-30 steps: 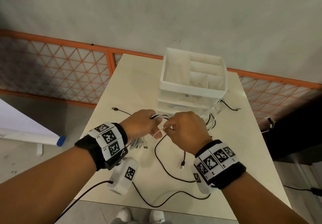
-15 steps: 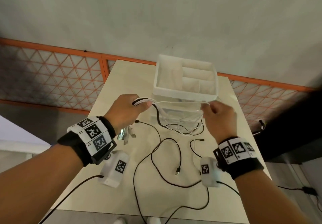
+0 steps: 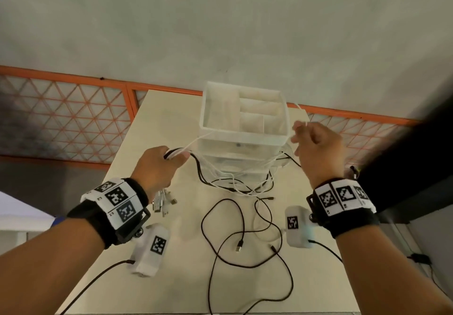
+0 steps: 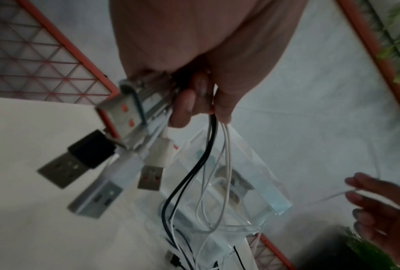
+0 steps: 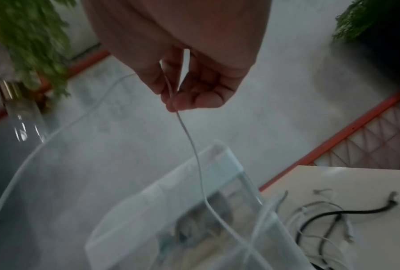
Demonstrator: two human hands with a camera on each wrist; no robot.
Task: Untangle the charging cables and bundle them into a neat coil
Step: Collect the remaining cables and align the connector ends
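Note:
My left hand (image 3: 169,160) grips a bunch of black and white charging cables (image 4: 208,146); their USB plugs (image 4: 116,146) hang below my fist (image 3: 164,203). My right hand (image 3: 306,138), held up to the right of the organizer, pinches one thin white cable (image 5: 194,146) between thumb and forefinger. That white cable (image 3: 196,142) stretches from my left hand across the front of the organizer. Loops of black and white cable (image 3: 235,185) sag from my left hand to the table. Loose black cables (image 3: 245,236) lie on the table between my forearms.
A clear plastic desk organizer (image 3: 242,128) with compartments and drawers stands at the back of the beige table (image 3: 186,278). An orange lattice fence (image 3: 63,118) runs behind the table. The table's right edge (image 3: 343,265) is near my right wrist.
My hands, close together a second ago, have spread apart. The right hand has risen up and to the right, drawing the white cable out taut. The left hand has lifted the bunch slightly.

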